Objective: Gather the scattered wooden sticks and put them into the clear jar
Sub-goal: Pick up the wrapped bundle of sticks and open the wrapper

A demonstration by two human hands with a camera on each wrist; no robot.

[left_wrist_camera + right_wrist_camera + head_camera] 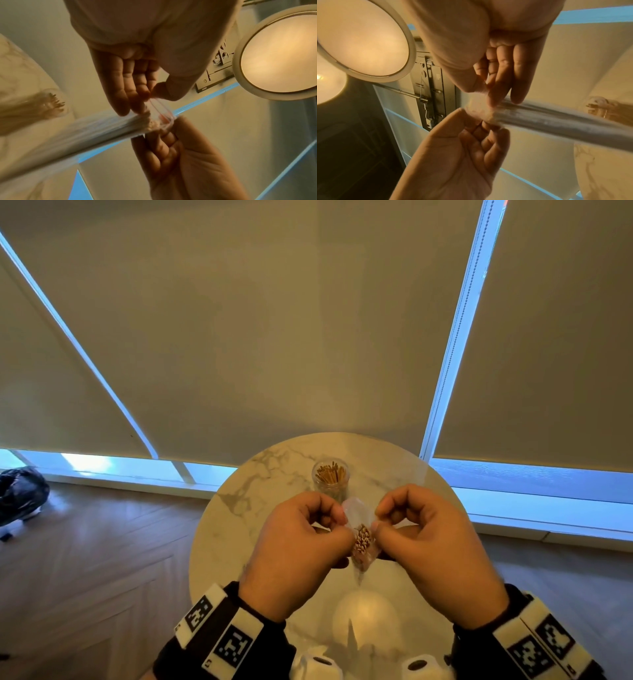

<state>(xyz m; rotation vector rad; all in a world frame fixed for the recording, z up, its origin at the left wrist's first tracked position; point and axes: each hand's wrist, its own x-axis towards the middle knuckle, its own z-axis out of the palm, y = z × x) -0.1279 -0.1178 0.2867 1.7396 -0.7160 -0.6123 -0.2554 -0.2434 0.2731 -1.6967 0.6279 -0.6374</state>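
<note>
Most of the job looks done already, going by what lies here — the clear jar (331, 478) stands on the round marble worktop (236, 529) with a good bunch of wooden sticks (330, 473) upright inside it, and I can see no loose ones scattered on the surface around it. What seems left is one more batch: a small clear plastic bag (362, 537), packed tight with sticks whose pale ends (363, 538) show at its mouth, held up in the air just in front of the jar and nearer the person.

The left hand (297, 546) and the right hand (432, 546) each take one side of the bag's opening. Thumb and fingers (137, 86) on both sides pinch the thin lip and pull it apart; the other fingers are curled in. From the left wrist view there is a reddish strip (163, 116) along the mouth, likely a zip seal, partly spread open.

My guess is the bag is being opened so its sticks can be tipped or lifted into the jar, which has room on one side. The bag's lower end is blurred in both wrist views, so I cannot say how full it is.
</note>
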